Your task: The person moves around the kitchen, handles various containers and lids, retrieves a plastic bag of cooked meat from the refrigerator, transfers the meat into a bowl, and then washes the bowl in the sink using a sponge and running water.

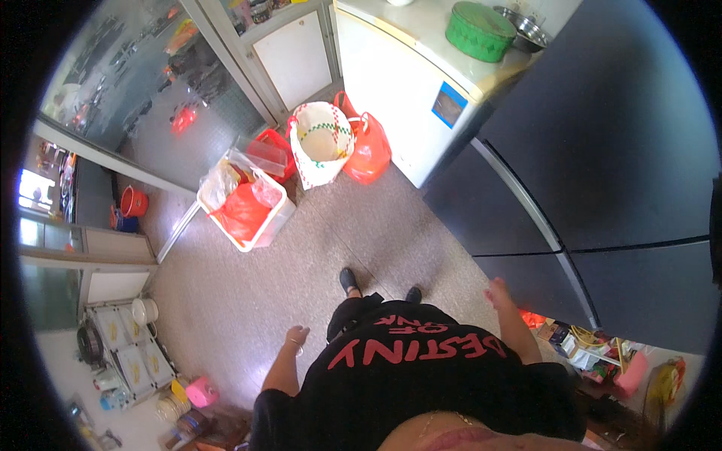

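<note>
My left hand (296, 336) hangs beside my body over the speckled floor (316, 242), with a bracelet at the wrist. It seems to hold nothing, its fingers loosely bent. On the other side my right hand (497, 293), slightly blurred, is also bare and its fingers are a little apart. The dark grey refrigerator (524, 287) is the nearest thing to it; I see no contact. Ahead of my feet stand a white tub (282, 211) with red and clear plastic bags in it, a woven white basket (307, 169) and a tied red plastic bag (369, 155).
A white chest-like appliance (383, 84) bears a green round container (479, 34) and metal bowls (527, 34). Framed glass panels (186, 84) stand at the left, with a red bucket (134, 201) beyond. A storage rack (132, 349) and a pink container (201, 392) are lower left; clutter (586, 349) lies lower right.
</note>
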Action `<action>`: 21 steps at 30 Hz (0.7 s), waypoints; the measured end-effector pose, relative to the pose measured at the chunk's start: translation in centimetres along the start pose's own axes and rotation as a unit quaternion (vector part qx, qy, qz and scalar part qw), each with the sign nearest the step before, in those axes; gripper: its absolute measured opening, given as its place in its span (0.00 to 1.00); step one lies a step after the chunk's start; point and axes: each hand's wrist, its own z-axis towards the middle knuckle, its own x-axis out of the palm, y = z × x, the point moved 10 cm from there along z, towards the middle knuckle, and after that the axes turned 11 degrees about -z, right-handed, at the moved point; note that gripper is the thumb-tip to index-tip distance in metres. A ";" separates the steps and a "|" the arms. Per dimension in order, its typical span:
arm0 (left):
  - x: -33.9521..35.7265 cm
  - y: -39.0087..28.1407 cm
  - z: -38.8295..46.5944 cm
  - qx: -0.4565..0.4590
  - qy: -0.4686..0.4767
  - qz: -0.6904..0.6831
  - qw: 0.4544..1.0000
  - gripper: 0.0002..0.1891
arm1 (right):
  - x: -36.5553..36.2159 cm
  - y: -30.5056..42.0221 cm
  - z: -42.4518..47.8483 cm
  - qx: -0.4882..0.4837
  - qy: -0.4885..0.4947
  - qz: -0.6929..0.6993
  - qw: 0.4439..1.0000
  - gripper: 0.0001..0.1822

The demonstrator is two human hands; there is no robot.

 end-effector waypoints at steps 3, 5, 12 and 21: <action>-5.0 -5.3 -0.7 0.015 -0.011 -0.129 0.991 0.29 | 6.8 -2.7 -2.5 0.022 0.064 -0.299 0.952 0.25; -6.4 -3.5 3.0 0.044 -0.033 -0.156 0.986 0.28 | 12.5 0.3 -3.7 -0.201 0.079 -0.571 0.792 0.30; -16.1 -18.1 10.7 0.185 -0.046 -0.146 0.971 0.27 | 22.4 19.3 -8.9 -0.365 0.082 -0.501 0.780 0.27; -22.4 -41.8 9.2 0.318 0.014 -0.176 0.931 0.25 | 26.0 48.3 -13.0 -0.502 -0.018 -0.231 0.833 0.18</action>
